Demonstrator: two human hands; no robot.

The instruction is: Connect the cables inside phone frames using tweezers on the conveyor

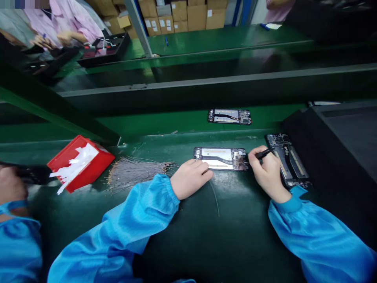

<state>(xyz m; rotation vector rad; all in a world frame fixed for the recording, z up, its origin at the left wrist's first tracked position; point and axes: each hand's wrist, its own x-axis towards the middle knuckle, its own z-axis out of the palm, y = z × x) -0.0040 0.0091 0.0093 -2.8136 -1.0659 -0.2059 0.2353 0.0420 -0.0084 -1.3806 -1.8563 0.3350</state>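
An opened phone (216, 153) lies flat with its inner parts showing. My left hand (191, 179) is closed at its lower left edge, fingers curled down on it. From beside those fingertips a thin grey wire (216, 200) trails onto the table. My right hand (266, 171) pinches a slim black pen-like tool (264, 153) at the phone's right end; the tool's working tip is hidden by my fingers. Just right of this hand, a second opened phone (290, 159) leans against a black box. Left of my left hand lies a bundle of thin wires (135, 175).
A red box (81, 163) with white strips stands left of the wires. Another opened phone (229, 116) rests behind. The black box (332, 157) borders the right side. A co-worker's hand (11, 184) is at far left; other people sit beyond the raised ledge (206, 81).
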